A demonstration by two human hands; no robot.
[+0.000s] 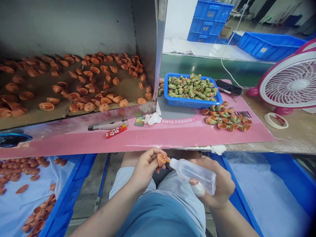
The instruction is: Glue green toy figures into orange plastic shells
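Observation:
Over my lap, my left hand (pixel 145 166) pinches a small orange-brown cup-shaped piece (pixel 161 159) between thumb and fingers. My right hand (pixel 217 182) is wrapped round a clear squeeze bottle (pixel 195 174) lying tilted in the grip. Its white cap and thin amber tip meet the cup-shaped piece at its right side; whether the tip goes inside I cannot tell. Beyond my hands, several orange-and-green pieces (pixel 228 118) lie grouped on the pink mat (pixel 177 140). Behind them a blue basket (pixel 192 103) holds many small green pieces (pixel 192 86).
A metal booth (pixel 74 29) at left holds many orange pieces (pixel 103 98). A red lighter (pixel 115 131) and crumpled tissue (pixel 152 118) lie before it. On the right are a tape roll (pixel 276 120), a phone (pixel 228 87) and a fan (pixel 293 82). Blue bins (pixel 81 184) flank my legs.

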